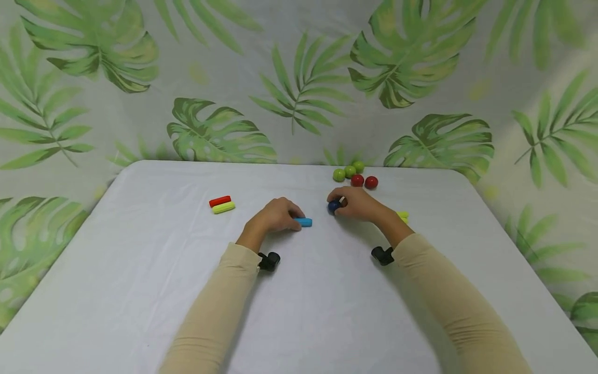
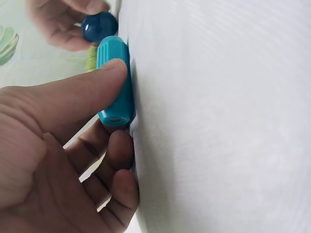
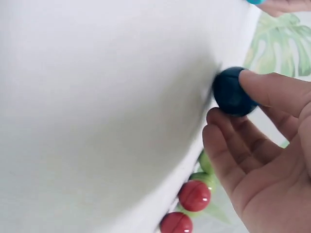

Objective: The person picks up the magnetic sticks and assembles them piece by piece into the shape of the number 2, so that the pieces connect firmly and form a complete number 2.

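Near the middle of the white table, my left hand (image 1: 275,214) pinches a light-blue ridged cylinder (image 1: 306,222) lying on its side. The left wrist view shows my thumb across that blue cylinder (image 2: 108,112), with part of it covered. To the right, my right hand (image 1: 358,202) holds a glossy dark-blue ball (image 1: 333,206) between thumb and fingers, at or just over the tabletop. In the right wrist view the thumb presses one side of the dark-blue ball (image 3: 231,92). A short gap separates ball and cylinder.
Two red balls (image 1: 371,182) and three green balls (image 1: 339,175) sit behind my right hand, near the table's back edge. A red cylinder (image 1: 220,201) and a yellow cylinder (image 1: 223,207) lie side by side on the left. Something yellow (image 1: 403,215) shows partly behind my right wrist.
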### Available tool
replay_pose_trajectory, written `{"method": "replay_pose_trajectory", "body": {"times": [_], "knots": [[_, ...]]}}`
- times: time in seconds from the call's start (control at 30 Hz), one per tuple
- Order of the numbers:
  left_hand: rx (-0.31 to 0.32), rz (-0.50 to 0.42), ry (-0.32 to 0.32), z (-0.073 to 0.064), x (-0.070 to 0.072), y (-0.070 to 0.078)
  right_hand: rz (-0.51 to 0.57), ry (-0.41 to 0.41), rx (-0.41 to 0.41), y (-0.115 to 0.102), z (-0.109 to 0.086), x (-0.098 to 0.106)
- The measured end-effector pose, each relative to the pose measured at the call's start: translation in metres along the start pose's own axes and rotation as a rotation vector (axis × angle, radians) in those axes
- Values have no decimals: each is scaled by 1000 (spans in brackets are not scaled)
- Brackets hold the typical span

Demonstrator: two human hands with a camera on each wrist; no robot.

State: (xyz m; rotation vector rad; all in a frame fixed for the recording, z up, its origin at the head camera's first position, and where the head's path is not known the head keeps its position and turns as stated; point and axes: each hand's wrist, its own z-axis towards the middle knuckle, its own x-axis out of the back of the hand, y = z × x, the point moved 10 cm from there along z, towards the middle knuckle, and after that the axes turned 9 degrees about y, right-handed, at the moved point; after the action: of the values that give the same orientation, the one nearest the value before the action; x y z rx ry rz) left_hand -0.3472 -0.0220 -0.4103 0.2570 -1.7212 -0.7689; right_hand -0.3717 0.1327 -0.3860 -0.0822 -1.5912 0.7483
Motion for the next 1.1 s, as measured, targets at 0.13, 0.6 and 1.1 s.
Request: {"method": "replay_pose_trajectory", "body": {"times": [0.13, 0.6, 1.1], "knots": [[-36, 39, 12, 0, 3, 3, 46, -6, -35, 5, -2, -4], [-84, 54, 39, 4, 1, 0, 79, -15, -79, 18, -3, -7], [-125, 90, 188, 4, 17, 7, 136, -77, -123, 6, -8, -16]]}}
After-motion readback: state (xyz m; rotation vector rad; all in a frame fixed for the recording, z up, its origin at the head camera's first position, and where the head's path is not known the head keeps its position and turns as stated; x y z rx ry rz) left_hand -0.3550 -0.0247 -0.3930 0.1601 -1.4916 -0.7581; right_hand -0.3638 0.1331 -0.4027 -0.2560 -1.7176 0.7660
